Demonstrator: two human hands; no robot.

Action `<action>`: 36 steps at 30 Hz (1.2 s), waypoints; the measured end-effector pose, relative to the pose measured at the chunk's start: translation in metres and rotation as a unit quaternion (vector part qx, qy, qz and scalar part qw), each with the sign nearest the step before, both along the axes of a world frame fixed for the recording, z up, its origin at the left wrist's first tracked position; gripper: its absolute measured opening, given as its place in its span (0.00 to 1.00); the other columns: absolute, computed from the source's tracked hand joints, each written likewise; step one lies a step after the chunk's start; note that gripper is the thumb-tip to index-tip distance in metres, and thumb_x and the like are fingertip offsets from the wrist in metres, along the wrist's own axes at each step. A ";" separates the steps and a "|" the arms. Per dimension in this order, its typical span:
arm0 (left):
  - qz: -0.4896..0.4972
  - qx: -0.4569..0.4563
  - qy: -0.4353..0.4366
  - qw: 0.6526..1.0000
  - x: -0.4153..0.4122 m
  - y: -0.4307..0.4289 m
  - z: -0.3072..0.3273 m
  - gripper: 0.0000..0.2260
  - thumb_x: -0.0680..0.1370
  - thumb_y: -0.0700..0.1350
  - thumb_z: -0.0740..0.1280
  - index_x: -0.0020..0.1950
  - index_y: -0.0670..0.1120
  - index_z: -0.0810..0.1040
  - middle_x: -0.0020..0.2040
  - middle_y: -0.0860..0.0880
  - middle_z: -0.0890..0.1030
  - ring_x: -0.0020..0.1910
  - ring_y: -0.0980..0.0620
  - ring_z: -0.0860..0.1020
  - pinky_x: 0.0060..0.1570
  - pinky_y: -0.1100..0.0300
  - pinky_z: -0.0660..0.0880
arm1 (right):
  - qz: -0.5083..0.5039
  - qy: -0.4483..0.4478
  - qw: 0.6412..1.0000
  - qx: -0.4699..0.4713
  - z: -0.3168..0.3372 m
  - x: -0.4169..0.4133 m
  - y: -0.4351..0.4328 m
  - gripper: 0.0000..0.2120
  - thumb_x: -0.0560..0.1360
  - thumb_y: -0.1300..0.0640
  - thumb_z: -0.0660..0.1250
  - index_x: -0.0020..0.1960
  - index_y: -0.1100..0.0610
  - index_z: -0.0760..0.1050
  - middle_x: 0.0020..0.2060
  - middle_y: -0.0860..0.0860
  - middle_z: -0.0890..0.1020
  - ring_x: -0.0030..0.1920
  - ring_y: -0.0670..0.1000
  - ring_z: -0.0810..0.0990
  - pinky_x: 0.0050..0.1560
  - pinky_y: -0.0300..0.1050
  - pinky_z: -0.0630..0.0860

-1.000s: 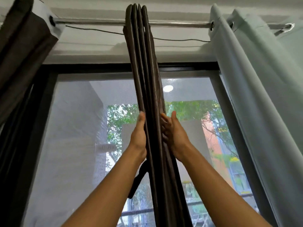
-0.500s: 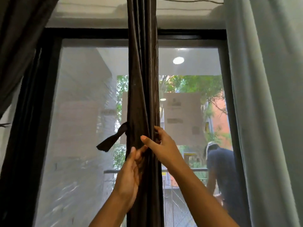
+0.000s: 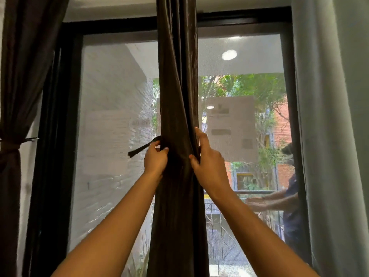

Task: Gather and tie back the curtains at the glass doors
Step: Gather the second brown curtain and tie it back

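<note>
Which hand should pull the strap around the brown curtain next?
Probably the left hand. Its fingers already pinch the strap, whose loose end sticks out on that side. The right hand is busy squeezing the curtain together.
</note>
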State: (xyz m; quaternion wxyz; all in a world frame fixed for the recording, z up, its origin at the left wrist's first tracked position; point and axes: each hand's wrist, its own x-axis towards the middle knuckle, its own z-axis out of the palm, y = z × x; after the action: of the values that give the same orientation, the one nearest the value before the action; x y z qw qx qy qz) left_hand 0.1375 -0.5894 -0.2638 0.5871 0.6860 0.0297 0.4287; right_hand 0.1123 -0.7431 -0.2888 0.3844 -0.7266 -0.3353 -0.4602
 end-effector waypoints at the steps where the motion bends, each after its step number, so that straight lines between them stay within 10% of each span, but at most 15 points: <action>1: 0.030 0.001 -0.011 0.999 0.002 0.004 0.002 0.17 0.77 0.43 0.67 0.66 0.47 0.72 0.60 0.47 0.77 0.57 0.46 0.77 0.59 0.52 0.73 | -0.017 -0.010 1.000 -0.016 -0.001 0.001 -0.001 0.35 0.78 0.60 0.63 0.76 0.45 0.47 0.42 0.51 0.78 0.33 0.46 0.76 0.32 0.37 0.72; 4: 0.093 -0.013 -0.036 0.995 -0.004 0.014 -0.001 0.15 0.74 0.44 0.72 0.60 0.45 0.76 0.52 0.49 0.79 0.49 0.46 0.79 0.53 0.53 0.77 | -0.054 -0.037 0.997 -0.044 -0.003 0.003 -0.002 0.38 0.78 0.61 0.62 0.76 0.42 0.41 0.46 0.52 0.76 0.34 0.48 0.74 0.31 0.40 0.72; 9: 0.109 0.031 -0.078 0.990 -0.030 0.020 -0.016 0.13 0.73 0.47 0.73 0.53 0.42 0.82 0.44 0.47 0.83 0.46 0.47 0.82 0.51 0.53 0.78 | -0.160 -0.064 0.984 -0.046 -0.004 -0.003 -0.002 0.25 0.77 0.47 0.64 0.70 0.54 0.65 0.71 0.54 0.63 0.68 0.55 0.64 0.60 0.52 0.73; 13: 0.160 0.134 -0.112 0.972 -0.062 0.023 -0.018 0.07 0.74 0.45 0.72 0.51 0.46 0.81 0.43 0.51 0.82 0.44 0.51 0.81 0.51 0.53 0.78 | -0.186 -0.115 0.976 -0.003 -0.004 -0.007 0.013 0.17 0.72 0.46 0.68 0.56 0.55 0.76 0.75 0.55 0.57 0.75 0.56 0.53 0.69 0.60 0.59; 23: 0.207 0.222 -0.217 0.928 -0.115 0.041 -0.037 0.08 0.75 0.49 0.70 0.50 0.47 0.84 0.42 0.51 0.85 0.39 0.58 0.82 0.47 0.67 0.76 | -0.082 -0.188 0.978 0.036 -0.028 -0.052 0.070 0.13 0.73 0.62 0.69 0.58 0.58 0.77 0.45 0.52 0.80 0.41 0.52 0.79 0.40 0.43 0.75; 36: -0.132 -0.028 -0.188 0.973 -0.119 0.060 -0.045 0.06 0.74 0.38 0.71 0.48 0.48 0.82 0.42 0.53 0.86 0.44 0.54 0.84 0.37 0.66 0.78 | 0.016 -0.096 0.994 0.053 -0.051 -0.066 0.121 0.20 0.79 0.60 0.58 0.71 0.57 0.68 0.52 0.51 0.73 0.47 0.47 0.75 0.45 0.37 0.75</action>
State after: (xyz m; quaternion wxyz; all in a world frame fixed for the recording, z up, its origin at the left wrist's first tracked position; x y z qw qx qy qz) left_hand 0.0187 -0.5292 -0.3091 0.6530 0.5741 -0.1600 0.4673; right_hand 0.0462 -0.6217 -0.3394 0.3960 -0.6524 -0.3567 -0.5388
